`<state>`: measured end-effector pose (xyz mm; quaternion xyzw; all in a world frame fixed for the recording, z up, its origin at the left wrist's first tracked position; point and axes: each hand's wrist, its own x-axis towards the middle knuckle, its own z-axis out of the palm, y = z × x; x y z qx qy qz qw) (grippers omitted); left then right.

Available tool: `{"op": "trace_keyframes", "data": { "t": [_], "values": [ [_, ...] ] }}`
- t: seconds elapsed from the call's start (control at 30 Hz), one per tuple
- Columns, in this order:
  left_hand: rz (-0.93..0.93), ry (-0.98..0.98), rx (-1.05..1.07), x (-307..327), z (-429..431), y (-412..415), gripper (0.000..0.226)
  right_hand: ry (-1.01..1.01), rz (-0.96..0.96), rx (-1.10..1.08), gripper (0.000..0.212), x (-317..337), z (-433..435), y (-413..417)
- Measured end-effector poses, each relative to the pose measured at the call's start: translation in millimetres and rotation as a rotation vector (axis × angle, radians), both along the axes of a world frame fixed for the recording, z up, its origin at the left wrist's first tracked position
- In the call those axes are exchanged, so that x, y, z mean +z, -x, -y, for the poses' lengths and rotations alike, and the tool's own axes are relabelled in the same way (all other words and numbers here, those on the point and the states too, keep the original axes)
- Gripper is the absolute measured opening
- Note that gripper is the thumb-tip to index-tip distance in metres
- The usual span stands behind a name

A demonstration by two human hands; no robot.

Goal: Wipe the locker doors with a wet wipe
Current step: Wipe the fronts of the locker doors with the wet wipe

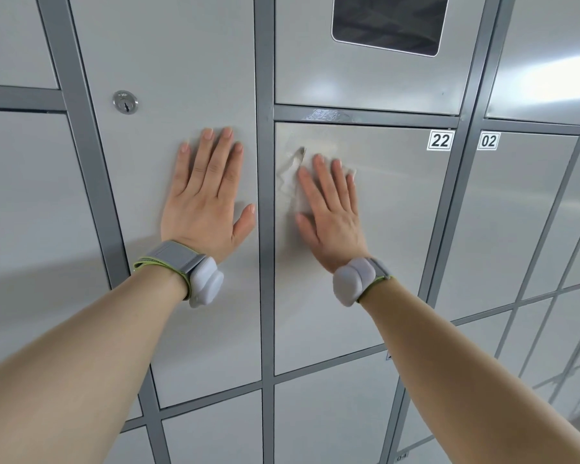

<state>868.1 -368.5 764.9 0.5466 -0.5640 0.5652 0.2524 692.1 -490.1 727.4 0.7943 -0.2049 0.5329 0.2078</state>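
Head view: flat right hand (332,219) presses wet wipe (290,177) on door (399,236); left hand (205,199) outspread.

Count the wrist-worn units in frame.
2. The left wrist unit sits below the left hand, flat on the keyed door; the right wrist unit below the right hand, pressing the wet wipe on door 22. None seems hidden.
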Motion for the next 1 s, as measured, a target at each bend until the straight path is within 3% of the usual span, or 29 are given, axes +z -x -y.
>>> {"op": "trace_keyframes", "data": {
  "t": [0.2,0.7,1.0],
  "values": [
    [0.000,-0.010,-0.014,0.1,0.6,-1.3,0.069,-0.040,0.045,0.056,0.058,27.5,-9.7,-16.8],
    [-0.007,-0.052,-0.013,1.7,-3.4,1.4,0.071,-0.005,-0.107,-0.063,0.057,-48.2,-18.3,-12.0],
    [-0.011,-0.070,0.005,1.7,-4.9,3.0,0.070,-0.094,-0.139,-0.089,0.064,-82.1,-19.7,4.9]
  ]
}}
